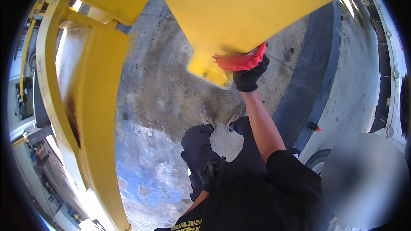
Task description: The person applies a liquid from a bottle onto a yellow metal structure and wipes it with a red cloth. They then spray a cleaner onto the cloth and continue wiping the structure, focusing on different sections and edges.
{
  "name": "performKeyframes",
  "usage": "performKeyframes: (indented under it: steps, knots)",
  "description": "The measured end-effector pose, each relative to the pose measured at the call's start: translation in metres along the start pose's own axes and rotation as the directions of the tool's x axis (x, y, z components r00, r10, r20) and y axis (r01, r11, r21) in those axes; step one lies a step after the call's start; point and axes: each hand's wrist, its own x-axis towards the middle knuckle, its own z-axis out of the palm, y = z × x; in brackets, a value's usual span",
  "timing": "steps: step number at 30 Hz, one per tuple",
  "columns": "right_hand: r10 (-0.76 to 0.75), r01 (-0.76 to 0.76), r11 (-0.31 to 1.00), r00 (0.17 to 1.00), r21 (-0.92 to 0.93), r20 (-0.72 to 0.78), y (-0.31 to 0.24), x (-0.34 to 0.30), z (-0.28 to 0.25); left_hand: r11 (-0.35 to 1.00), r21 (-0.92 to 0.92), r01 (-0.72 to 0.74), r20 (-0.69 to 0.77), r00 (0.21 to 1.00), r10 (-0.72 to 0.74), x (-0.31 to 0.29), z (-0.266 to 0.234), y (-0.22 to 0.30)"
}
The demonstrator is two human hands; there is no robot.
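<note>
A bunched red cloth (pixel 240 62) is pressed against the lower part of a large yellow panel (pixel 239 8). My right hand (pixel 251 76), in a black glove, is closed around it, with the arm stretched forward. Close to the cloth, the panel narrows to a lower corner with bolt heads (pixel 205 75) in it. My left hand (pixel 209 174), also gloved in black, hangs low beside my thigh. Against the dark trousers its fingers do not show clearly, and I cannot make out whether it holds anything.
A yellow curved beam (pixel 100 115) with rust stains rises at my left. Stained concrete floor (pixel 150 90) with blue paint patches lies under my feet. A dark strip (pixel 306 81) runs along the right, a small black-and-red object (pixel 314 126) beside it. A wheel (pixel 319 160) shows at lower right.
</note>
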Motion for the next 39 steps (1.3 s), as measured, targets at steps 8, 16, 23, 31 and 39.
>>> performKeyframes:
  steps: [8,16,23,31,39]
  knots:
    - [0.431,-0.565,0.686,0.823,0.459,0.369,0.207,-0.272,0.072,0.889,-0.087,-0.449,0.0,0.893,0.451,0.253,0.078,-0.012]
    - [-0.477,0.599,0.741,0.788,0.305,-0.389,0.143,-0.088,0.07,0.438,0.285,-0.853,-0.717,0.114,0.688,0.497,0.106,0.053]
    - [-0.145,0.223,0.945,0.942,0.239,-0.303,0.245,-0.29,0.163,0.421,0.249,-0.872,-0.591,0.208,0.779,0.53,0.153,-0.038]
    - [0.061,0.08,0.899,0.951,0.43,-0.303,0.274,-0.371,0.203,0.309,0.247,-0.919,-0.608,0.101,0.788,0.525,0.153,-0.037]
    - [-0.116,0.253,0.913,0.912,0.319,-0.393,0.241,-0.29,0.171,0.053,-0.014,-0.998,-0.584,0.051,0.81,0.534,0.141,-0.048]
